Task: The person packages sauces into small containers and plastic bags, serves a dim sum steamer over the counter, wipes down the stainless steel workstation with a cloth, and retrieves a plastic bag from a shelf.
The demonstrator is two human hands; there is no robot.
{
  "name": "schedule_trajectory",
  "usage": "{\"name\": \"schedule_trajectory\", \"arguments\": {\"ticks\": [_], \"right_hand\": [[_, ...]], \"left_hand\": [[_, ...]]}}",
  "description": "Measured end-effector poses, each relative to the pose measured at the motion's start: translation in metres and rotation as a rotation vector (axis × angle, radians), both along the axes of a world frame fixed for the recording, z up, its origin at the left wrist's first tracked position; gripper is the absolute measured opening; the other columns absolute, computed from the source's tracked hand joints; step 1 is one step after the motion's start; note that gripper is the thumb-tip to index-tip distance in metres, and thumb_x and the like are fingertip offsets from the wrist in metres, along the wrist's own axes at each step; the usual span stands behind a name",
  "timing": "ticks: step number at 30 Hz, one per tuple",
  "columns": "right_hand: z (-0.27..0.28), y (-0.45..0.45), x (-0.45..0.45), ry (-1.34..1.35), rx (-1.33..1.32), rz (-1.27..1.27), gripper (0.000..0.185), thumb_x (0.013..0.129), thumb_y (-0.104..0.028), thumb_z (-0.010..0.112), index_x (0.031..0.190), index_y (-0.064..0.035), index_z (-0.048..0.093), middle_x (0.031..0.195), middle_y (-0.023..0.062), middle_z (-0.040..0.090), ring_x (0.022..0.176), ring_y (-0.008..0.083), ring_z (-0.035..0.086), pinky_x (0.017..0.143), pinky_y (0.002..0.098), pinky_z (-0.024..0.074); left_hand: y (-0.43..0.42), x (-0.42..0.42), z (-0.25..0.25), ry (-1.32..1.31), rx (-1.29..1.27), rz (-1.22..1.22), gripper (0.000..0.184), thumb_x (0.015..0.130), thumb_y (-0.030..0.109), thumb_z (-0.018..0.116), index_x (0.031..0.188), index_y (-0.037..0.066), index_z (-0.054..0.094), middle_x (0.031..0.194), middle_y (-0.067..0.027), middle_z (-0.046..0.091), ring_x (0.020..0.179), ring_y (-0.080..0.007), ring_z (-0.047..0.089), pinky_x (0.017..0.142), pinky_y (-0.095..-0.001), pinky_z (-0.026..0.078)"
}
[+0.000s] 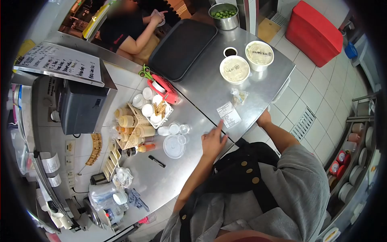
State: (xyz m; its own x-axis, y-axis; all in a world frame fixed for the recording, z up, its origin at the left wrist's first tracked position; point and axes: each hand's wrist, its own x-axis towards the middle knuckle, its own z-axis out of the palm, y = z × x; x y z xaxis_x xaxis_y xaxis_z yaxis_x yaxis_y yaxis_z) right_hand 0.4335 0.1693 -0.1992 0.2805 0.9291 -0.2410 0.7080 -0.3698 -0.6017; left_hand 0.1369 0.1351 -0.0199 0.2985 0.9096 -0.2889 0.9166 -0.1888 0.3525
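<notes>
Left hand (213, 142) unclenched, index finger (220, 124) at receipt (229, 114) — right hand (264, 117) by table (260, 94), grip unclear.

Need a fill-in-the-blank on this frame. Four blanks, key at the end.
The person's ____ hand has its index finger at the white printed paper slip.
Exactly ____ large round white lidded tubs stand on the steel worktable.
The small round items heaped in the cylindrical steel pot are coloured ____.
The large plastic bin on the tiled floor is coloured ____.
Missing words: left; two; green; red.
</notes>
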Motion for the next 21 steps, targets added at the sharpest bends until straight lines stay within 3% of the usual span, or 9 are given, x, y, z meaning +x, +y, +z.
{"name": "schedule_trajectory", "arguments": {"ticks": [2, 5, 7, 11, 12, 14, 16, 18, 21], "right_hand": [[0.015, -0.015, 0.011, -0.112, -0.01, 0.275, 0.056, 0.088, -0.044, 0.063, 0.128, -0.0046, 0.059, 0.122, 0.0242, 0.065, 0.113, 0.0408, 0.063, 0.093, 0.0494, 0.0518], [0.049, -0.044, 0.018, -0.076, -0.342, 0.22, 0.053, 0.093, -0.05, 0.053, 0.111, -0.0014, 0.065, 0.108, 0.0252, 0.069, 0.105, 0.0423, 0.065, 0.092, 0.0513, 0.0513], [0.042, -0.068, 0.04, -0.036, -0.404, 0.262, 0.06, 0.098, -0.054, 0.044, 0.103, 0.0014, 0.067, 0.105, 0.0267, 0.069, 0.104, 0.0429, 0.065, 0.093, 0.0513, 0.0503], [0.086, -0.089, 0.04, 0.258, -0.361, 0.185, 0.051, 0.098, -0.045, 0.049, 0.11, 0.0015, 0.063, 0.103, 0.0242, 0.069, 0.1, 0.0394, 0.066, 0.087, 0.0476, 0.051], [0.095, -0.088, 0.035, 0.261, -0.361, 0.18, 0.051, 0.098, -0.045, 0.049, 0.11, 0.0015, 0.063, 0.103, 0.0242, 0.069, 0.1, 0.0394, 0.066, 0.087, 0.0476, 0.051], [0.119, -0.079, 0.011, 0.614, -0.106, 0.234, 0.038, 0.097, -0.035, 0.054, 0.114, -0.0012, 0.06, 0.107, 0.019, 0.066, 0.099, 0.0308, 0.064, 0.085, 0.0424, 0.0506], [0.136, -0.067, -0.016, 0.794, -0.076, 0.296, 0.034, 0.095, -0.026, 0.056, 0.12, -0.004, 0.057, 0.114, 0.013, 0.062, 0.103, 0.0225, 0.059, 0.087, 0.0366, 0.0489], [0.18, -0.052, -0.045, 1.121, -0.387, 0.171, 0.035, 0.095, -0.023, 0.058, 0.125, -0.005, 0.055, 0.12, 0.0104, 0.061, 0.11, 0.0202, 0.058, 0.092, 0.035, 0.0476], [0.194, -0.047, -0.074, 1.393, -0.262, 0.248, 0.037, 0.096, -0.019, 0.062, 0.128, -0.0046, 0.054, 0.121, 0.0085, 0.061, 0.111, 0.0188, 0.058, 0.089, 0.0359, 0.05]], "left_hand": [[-0.004, 0.001, -0.006, -0.013, -0.009, 0.014, 0.075, 0.091, 0.04, 0.065, 0.155, 0.017, 0.034, 0.121, -0.013, 0.063, 0.108, -0.0313, 0.062, 0.101, -0.0515, 0.036], [-0.024, -0.008, -0.008, -0.118, 0.019, 0.073, 0.07, 0.092, 0.038, 0.066, 0.151, 0.014, 0.04, 0.119, -0.0128, 0.065, 0.106, -0.0286, 0.065, 0.1, -0.0474, 0.042], [-0.03, -0.018, -0.009, -0.414, -0.294, 0.269, 0.061, 0.092, 0.034, 0.07, 0.146, 0.012, 0.048, 0.113, -0.011, 0.066, 0.099, -0.0226, 0.065, 0.09, -0.0383, 0.05], [-0.036, -0.038, -0.017, -0.587, -0.445, 0.221, 0.056, 0.094, 0.025, 0.071, 0.144, 0.011, 0.051, 0.111, -0.0046, 0.065, 0.095, -0.0139, 0.061, 0.088, -0.0292, 0.05], [-0.035, -0.035, -0.009, -0.64, -0.472, 0.236, 0.057, 0.093, 0.024, 0.072, 0.145, 0.011, 0.05, 0.113, -0.0048, 0.064, 0.096, -0.0142, 0.061, 0.09, -0.03, 0.049], [-0.03, -0.024, 0.009, -0.692, -0.498, 0.246, 0.058, 0.093, 0.022, 0.073, 0.145, 0.011, 0.05, 0.115, -0.005, 0.063, 0.096, -0.0145, 0.062, 0.092, -0.0308, 0.048], [-0.025, -0.008, 0.034, -0.801, -0.402, 0.239, 0.064, 0.088, 0.017, 0.077, 0.146, 0.013, 0.05, 0.127, -0.0086, 0.058, 0.106, -0.0169, 0.061, 0.096, -0.035, 0.049], [-0.019, 0.012, 0.065, -0.791, -0.31, 0.206, 0.066, 0.086, 0.017, 0.079, 0.145, 0.014, 0.051, 0.132, -0.0102, 0.055, 0.112, -0.0196, 0.06, 0.095, -0.0358, 0.05], [-0.012, 0.023, 0.082, -0.755, -0.209, 0.13, 0.069, 0.082, 0.013, 0.082, 0.144, 0.016, 0.052, 0.141, -0.0109, 0.049, 0.122, -0.0228, 0.056, 0.097, -0.0393, 0.051]]}}
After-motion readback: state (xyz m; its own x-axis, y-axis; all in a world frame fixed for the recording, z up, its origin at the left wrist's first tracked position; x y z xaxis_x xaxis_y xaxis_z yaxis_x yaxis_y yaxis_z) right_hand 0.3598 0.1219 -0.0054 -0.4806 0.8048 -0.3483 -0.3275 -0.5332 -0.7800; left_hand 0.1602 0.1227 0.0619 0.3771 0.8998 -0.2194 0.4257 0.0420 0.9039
